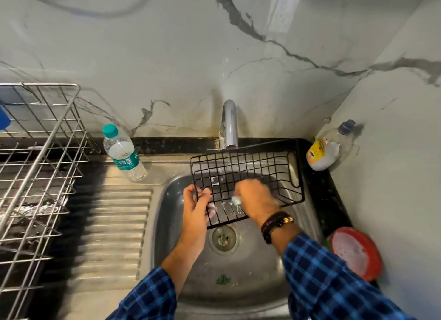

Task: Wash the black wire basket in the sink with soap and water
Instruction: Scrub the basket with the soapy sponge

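Two grips: left hand (pixel 194 207) clasps black wire basket (pixel 281 171), right hand (pixel 255 198) pinches scrubber (pixel 236 201); bottle (pixel 123 152) label blurred.

1. I see the black wire basket (pixel 248 174), a square grid, over the dull grey steel sink (pixel 250 276).
2. The small scrub pad (pixel 236 201) looks pale green.
3. The cloth shirt sleeves (pixel 329 279) are dark blue, checked in lighter blue.
4. The clear plastic water bottle (pixel 123 152) has a teal cap and label.
5. The clear soap bottle (pixel 327 150) has a yellow label and navy cap.
6. The marble wall (pixel 167 57) is pale, veined grey; the stone counter (pixel 167 144) is speckled black.
7. The round lid (pixel 355 253) is red.
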`<state>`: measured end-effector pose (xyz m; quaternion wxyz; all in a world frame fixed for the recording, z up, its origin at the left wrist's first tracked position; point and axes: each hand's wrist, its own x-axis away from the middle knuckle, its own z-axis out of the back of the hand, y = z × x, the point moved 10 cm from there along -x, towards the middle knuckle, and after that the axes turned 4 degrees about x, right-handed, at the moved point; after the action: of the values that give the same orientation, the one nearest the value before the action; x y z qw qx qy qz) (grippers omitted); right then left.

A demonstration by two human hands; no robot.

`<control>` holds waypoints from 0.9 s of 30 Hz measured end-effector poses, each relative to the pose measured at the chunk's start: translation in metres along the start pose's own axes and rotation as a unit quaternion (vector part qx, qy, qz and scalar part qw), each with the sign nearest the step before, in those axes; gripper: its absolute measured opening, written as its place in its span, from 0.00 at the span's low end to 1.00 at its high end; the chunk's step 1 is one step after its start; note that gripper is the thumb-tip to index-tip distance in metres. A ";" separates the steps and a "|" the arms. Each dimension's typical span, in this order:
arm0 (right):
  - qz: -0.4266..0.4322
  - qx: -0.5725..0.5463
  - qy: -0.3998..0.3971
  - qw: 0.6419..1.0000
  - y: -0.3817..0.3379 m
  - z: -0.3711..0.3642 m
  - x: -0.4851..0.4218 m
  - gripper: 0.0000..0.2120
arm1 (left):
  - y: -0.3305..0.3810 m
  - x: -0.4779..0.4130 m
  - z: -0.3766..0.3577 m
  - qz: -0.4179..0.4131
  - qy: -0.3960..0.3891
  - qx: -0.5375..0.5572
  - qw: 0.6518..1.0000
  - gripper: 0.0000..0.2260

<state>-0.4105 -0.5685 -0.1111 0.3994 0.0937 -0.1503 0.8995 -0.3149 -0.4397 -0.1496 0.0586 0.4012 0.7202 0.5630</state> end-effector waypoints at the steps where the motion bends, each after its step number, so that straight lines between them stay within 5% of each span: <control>1: -0.044 0.025 0.044 0.998 0.018 0.017 -0.003 0.07 | -0.003 -0.002 0.003 0.019 0.007 0.017 1.000 0.06; 5: -0.149 -0.079 0.158 0.973 0.046 0.059 -0.007 0.07 | -0.017 -0.001 0.003 0.105 0.002 0.042 0.994 0.11; 11: -0.062 -0.248 0.044 0.966 -0.044 0.018 -0.031 0.02 | -0.041 0.018 -0.023 0.180 -0.035 -0.018 0.983 0.14; 14: -0.148 -0.224 0.113 0.957 0.002 0.026 -0.036 0.06 | -0.048 0.018 -0.010 0.205 -0.006 0.011 0.979 0.16; 18: -0.290 -0.337 0.199 0.874 0.083 0.063 -0.033 0.07 | -0.048 0.028 0.002 0.209 0.021 0.036 0.977 0.13; 21: -0.316 -0.406 0.235 0.825 0.073 0.069 -0.023 0.05 | -0.049 0.032 -0.009 0.223 0.015 0.042 0.974 0.15; 27: -0.176 -0.341 0.152 0.911 -0.027 0.039 -0.037 0.05 | -0.031 0.028 -0.047 0.224 -0.024 0.034 0.974 0.11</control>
<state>-0.3640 -0.5908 -0.0802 0.5768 -0.1611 -0.3669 0.7118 -0.3747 -0.4585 -0.1489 -0.0651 0.5673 0.6292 0.5273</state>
